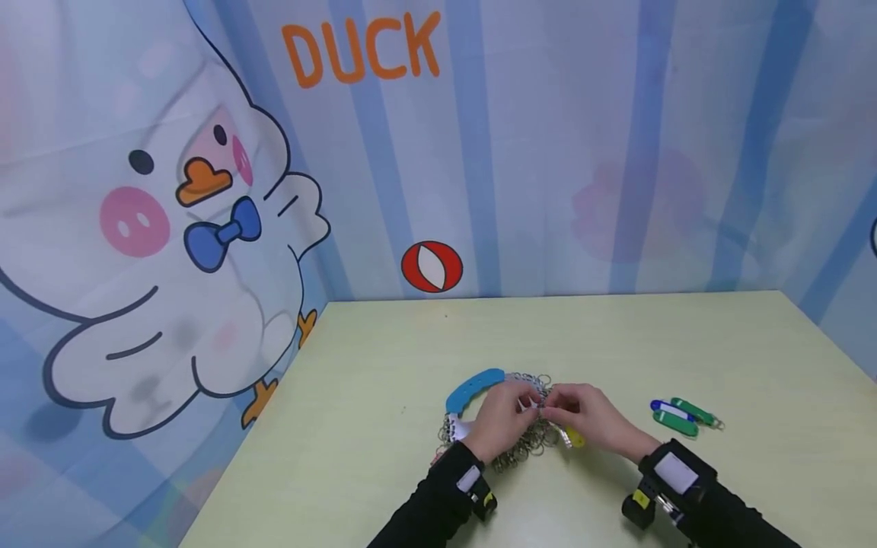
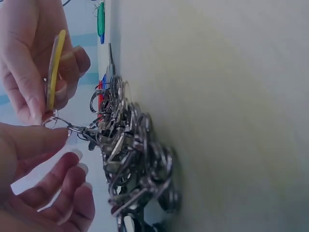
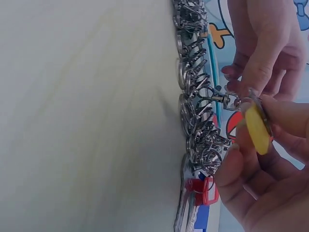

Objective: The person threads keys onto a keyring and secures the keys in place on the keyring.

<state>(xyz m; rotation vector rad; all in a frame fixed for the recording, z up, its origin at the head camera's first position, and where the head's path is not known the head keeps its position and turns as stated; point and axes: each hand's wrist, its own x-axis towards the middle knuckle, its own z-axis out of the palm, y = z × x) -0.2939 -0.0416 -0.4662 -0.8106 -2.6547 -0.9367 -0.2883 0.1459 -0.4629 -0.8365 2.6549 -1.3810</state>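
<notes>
Both hands meet over a heap of metal key rings and clasps (image 1: 526, 449), also seen close up in the left wrist view. The left hand (image 1: 503, 418) pinches a small ring (image 2: 51, 122) linked to a metal clasp (image 2: 84, 130) at the heap's edge. Facing it, the right hand (image 1: 589, 417) holds a small flat yellow piece with a metal layer (image 2: 56, 67) by the same ring. In the right wrist view, the yellow piece (image 3: 257, 129) hangs beside the ring between the fingers of both hands.
A curved blue piece (image 1: 473, 388) lies beyond the left hand, along the heap. To the right on the table (image 1: 754, 342) lie several small green and blue pieces (image 1: 681, 417). A red piece (image 3: 208, 191) shows by the clasps. A printed cloth (image 1: 548, 152) hangs behind.
</notes>
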